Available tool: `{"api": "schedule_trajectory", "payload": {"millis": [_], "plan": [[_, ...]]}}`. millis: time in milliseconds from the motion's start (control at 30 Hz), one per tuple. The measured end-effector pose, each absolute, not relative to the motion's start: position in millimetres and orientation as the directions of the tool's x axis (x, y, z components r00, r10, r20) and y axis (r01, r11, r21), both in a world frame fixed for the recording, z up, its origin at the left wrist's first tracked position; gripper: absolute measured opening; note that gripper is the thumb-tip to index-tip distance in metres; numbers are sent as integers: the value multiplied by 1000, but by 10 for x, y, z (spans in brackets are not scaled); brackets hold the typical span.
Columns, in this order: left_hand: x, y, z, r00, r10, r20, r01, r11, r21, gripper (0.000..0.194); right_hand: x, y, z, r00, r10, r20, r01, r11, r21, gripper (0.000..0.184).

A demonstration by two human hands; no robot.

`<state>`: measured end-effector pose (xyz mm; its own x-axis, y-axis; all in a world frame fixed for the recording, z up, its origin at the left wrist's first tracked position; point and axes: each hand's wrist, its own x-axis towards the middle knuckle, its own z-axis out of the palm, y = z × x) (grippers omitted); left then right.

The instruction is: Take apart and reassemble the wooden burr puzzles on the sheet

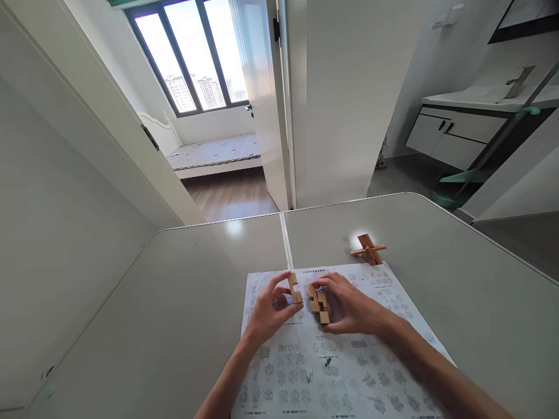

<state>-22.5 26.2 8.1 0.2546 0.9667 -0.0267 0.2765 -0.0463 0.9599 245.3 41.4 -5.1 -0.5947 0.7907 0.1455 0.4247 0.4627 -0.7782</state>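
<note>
My left hand (271,308) pinches a notched wooden puzzle piece (294,288) at its two ends, between the thumb and the fingers. Just to its right, my right hand (349,304) grips a cluster of interlocked wooden puzzle pieces (319,304), thumb at the near end and fingers at the far end. A narrow gap separates the single piece from the cluster. Beneath both hands lies a large printed instruction sheet (292,361) covered in small drawings of puzzles.
Beyond the sheet's far right corner stands a crossed wooden puzzle (369,249) of reddish slats. The grey table (174,326) has a seam down its middle and a raised pale rim. Walls, a doorway with a bed (218,150) and a sink cabinet (458,128) lie past it.
</note>
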Motion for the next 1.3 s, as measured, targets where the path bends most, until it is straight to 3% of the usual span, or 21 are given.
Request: {"api": "schedule_trajectory", "payload": {"millis": [67, 167, 367, 567, 800, 1033, 1300], "plan": [[-224, 262, 108, 262, 963, -58, 116, 28, 993, 71, 2437, 423, -75, -545, 821, 171, 423, 445, -789, 69], [-219, 261, 124, 240, 968, -77, -76, 98, 992, 67, 2432, 436, -114, -514, 839, 180, 424, 431, -796, 74], [-232, 289, 60, 190, 978, -91, -238, 136, 962, 54, 2441, 462, -132, -484, 856, 185, 473, 433, -767, 69], [-236, 338, 40, 230, 963, -137, -463, 233, 855, 50, 2457, 502, -158, -393, 893, 218, 482, 402, -778, 63], [-219, 304, 125, 286, 935, -208, -486, 328, 810, 56, 2444, 524, -191, -143, 950, 276, 460, 311, -832, 48], [-221, 307, 95, 288, 933, -217, -508, 341, 791, 53, 2409, 496, -196, -219, 943, 250, 468, 326, -821, 54], [-239, 318, 9, 271, 941, -204, -455, 312, 834, 52, 2255, 348, -92, -250, 917, 312, 358, 386, -850, 57]]}}
